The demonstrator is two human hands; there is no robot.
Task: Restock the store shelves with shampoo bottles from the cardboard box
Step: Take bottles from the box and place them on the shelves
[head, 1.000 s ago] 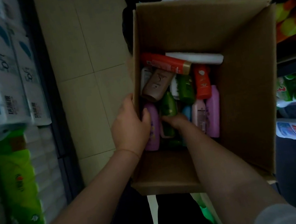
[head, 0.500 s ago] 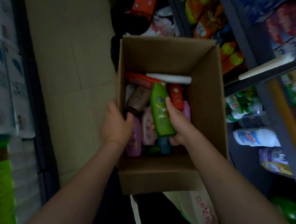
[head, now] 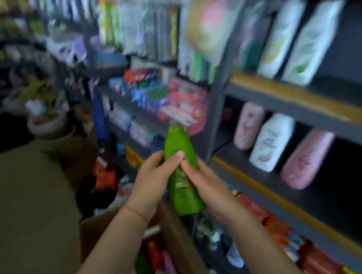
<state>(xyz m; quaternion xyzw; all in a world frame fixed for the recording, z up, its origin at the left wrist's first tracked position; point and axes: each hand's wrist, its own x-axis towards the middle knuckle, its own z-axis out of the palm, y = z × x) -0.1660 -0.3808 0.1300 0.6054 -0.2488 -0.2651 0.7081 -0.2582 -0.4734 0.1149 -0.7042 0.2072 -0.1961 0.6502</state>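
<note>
No readable text anywhere, frame was too motion-blurred. The green shampoo bottle (head: pixel 181 172) carried a label with pale print, but it smeared into illegible marks. White and pink bottles (head: pixel 271 142) on the shelf (head: pixel 305 94) had dark script-like markings, unreadable too. The pink-red boxes (head: pixel 185 108) further down showed white lettering blocks, no letters could be made out. No price tags, numbers or signs could be read.
</note>
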